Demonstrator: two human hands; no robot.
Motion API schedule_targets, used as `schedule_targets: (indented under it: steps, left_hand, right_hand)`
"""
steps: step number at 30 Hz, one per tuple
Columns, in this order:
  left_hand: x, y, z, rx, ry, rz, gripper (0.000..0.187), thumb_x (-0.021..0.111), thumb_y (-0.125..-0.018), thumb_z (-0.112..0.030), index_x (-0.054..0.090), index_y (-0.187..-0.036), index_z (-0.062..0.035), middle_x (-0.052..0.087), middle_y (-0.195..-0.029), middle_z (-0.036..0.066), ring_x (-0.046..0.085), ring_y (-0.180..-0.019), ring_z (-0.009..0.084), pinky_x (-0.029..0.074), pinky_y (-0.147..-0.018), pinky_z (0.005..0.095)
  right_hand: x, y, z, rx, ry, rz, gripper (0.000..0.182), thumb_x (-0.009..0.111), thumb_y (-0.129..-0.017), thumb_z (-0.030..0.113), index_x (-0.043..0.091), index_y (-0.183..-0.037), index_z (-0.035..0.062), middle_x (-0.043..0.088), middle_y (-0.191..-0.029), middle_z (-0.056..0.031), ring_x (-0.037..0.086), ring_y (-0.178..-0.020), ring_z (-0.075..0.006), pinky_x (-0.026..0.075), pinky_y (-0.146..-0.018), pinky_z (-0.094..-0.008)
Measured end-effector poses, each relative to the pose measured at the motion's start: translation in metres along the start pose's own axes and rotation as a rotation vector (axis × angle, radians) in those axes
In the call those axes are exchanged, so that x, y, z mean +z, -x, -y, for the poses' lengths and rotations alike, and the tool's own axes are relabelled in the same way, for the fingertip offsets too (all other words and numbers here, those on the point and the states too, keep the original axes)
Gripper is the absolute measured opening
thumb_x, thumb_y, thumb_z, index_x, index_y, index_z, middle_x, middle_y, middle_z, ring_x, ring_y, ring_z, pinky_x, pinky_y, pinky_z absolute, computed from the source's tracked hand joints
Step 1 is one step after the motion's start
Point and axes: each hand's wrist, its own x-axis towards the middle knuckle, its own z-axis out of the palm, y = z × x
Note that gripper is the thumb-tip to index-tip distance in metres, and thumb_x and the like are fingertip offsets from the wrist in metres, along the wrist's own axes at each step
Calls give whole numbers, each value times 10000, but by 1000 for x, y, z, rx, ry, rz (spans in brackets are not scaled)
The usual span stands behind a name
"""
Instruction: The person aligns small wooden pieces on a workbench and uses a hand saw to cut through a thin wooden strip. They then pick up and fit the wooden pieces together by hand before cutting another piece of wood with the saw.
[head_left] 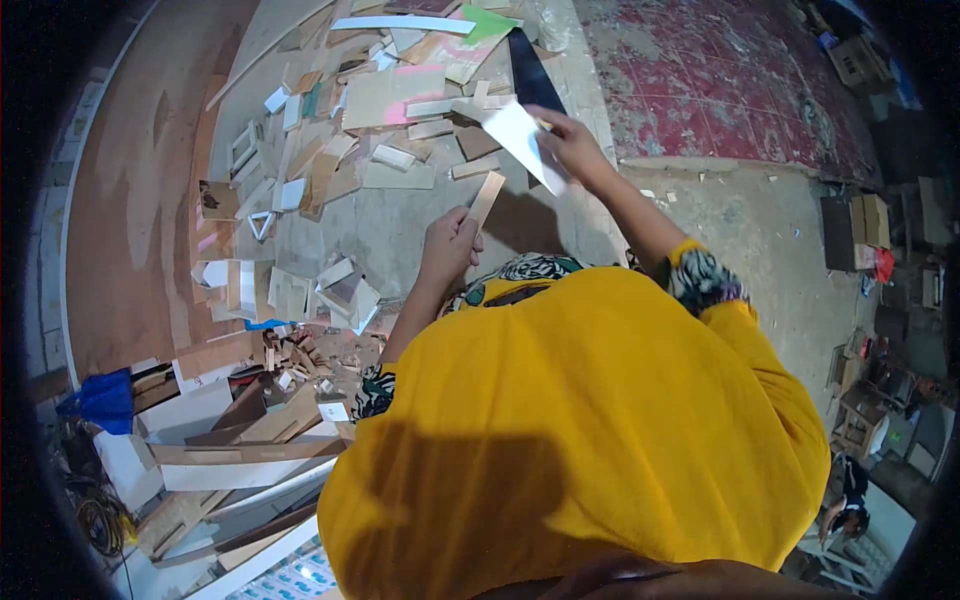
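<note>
In my left hand is a narrow light wooden strip, gripped near its lower end and pointing up and away from me. My right hand holds a flat white rectangular panel by its right side, tilted. The panel and the strip are apart. Beyond them, a long dark piece lies partly behind the panel and my right hand. Several wood blocks and a pink-marked board lie to the left of the panel.
Wood offcuts and small frames are scattered at the left. A long brown board runs along the far left. Planks are piled at lower left. A red floor area lies at upper right, with boxes at the right edge.
</note>
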Motion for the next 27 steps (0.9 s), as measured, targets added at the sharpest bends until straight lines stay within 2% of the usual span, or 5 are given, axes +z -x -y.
schedule_targets:
  steps: [5,7,9,15,27]
  left_hand:
    - [4,10,17,-115,-15,9,211,455,-839,-160,576,-846,12,570,-612,72,537,-468,120,432,-440,248]
    - [7,23,9,-110,-189,-48,228,454,-836,-183,580,-867,5,573,-627,71,547,-501,118,450,-487,274]
    - [4,26,24,-119,-252,-72,259,466,-815,-219,597,-883,-7,599,-664,110,589,-562,207,471,-567,339]
    - [23,47,14,68,-664,-266,307,509,-767,-292,622,-834,-14,609,-791,197,580,-764,386,458,-691,449]
    - [89,6,-21,173,-1162,276,249,562,-697,-253,675,-759,-40,630,-785,181,612,-776,352,487,-723,443]
  right_hand:
    - [22,-58,-2,-84,-125,-44,342,583,-819,204,592,-1148,108,607,-1058,-150,594,-872,-213,477,-748,-342]
    - [-4,-50,0,-257,887,54,255,593,-795,233,632,-1009,100,599,-958,-175,595,-878,-301,487,-737,-383]
    - [-18,-19,-14,-78,1109,126,211,609,-762,257,634,-911,110,575,-879,-187,579,-858,-357,492,-715,-419]
    - [-11,35,-58,-111,1218,223,262,586,-702,114,578,-919,-31,548,-936,-213,569,-843,-333,494,-711,-394]
    - [-4,5,-40,-201,1311,155,300,637,-682,224,532,-944,123,638,-747,-66,615,-747,-287,451,-623,-427]
